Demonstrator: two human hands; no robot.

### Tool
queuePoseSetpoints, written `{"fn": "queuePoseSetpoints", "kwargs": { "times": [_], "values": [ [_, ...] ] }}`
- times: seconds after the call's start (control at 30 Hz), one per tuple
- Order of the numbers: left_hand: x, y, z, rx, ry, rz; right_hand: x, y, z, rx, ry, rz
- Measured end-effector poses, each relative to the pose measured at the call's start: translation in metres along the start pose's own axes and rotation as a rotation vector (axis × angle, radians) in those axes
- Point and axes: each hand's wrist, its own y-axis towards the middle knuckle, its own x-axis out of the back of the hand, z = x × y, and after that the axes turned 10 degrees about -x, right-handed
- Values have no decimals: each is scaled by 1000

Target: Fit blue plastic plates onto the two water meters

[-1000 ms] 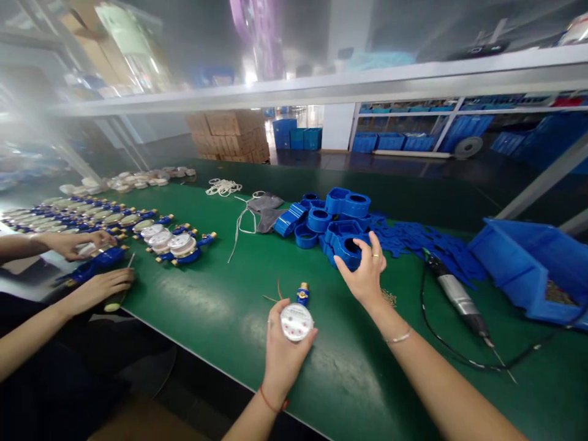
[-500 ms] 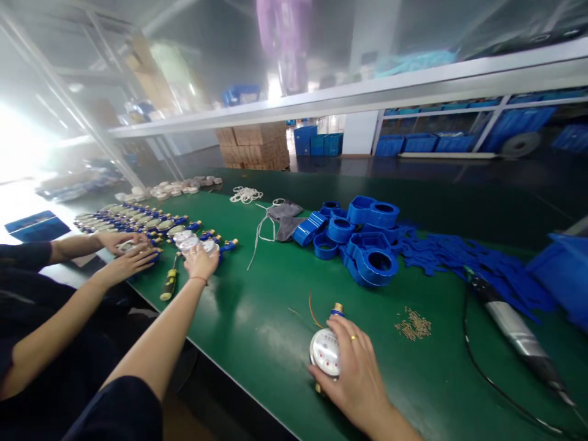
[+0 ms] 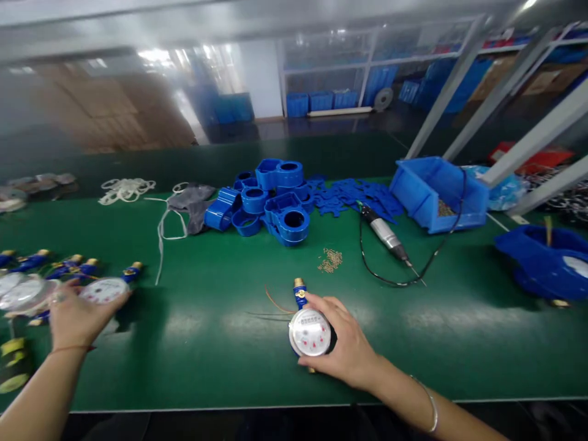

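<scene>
Gripping a white-faced water meter (image 3: 309, 331) on the green counter (image 3: 220, 331) with my right hand (image 3: 346, 349), my left hand (image 3: 73, 315) fingers close on another meter (image 3: 105, 290).

Bright, even light falls from overhead, leaving pale sheen patches on the green desk (image 3: 220, 343) between the two hands. The left hand (image 3: 73, 315) is smeared by motion blur; the right hand (image 3: 346, 349) is sharper. Far beyond them the background is hazy and washed out — straight posts bow at the edges.
</scene>
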Motion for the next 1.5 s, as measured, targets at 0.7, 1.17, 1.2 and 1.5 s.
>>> {"fn": "queuePoseSetpoints", "kwargs": {
  "times": [0.7, 1.17, 1.2, 1.5],
  "values": [
    [-56, -253, -282, -107, -726, -55, 91, -57, -51, 24, -198, -239],
    [-57, -278, -317, -246, -864, 259, 113, -71, -58, -23, -277, -211],
    [-57, -279, -318, -256, -867, 252, 114, -72, -58, -23, -280, -210],
    [-53, -278, -318, -267, -930, 266, 113, -80, -59, -22, -316, -243]
  ]
}}
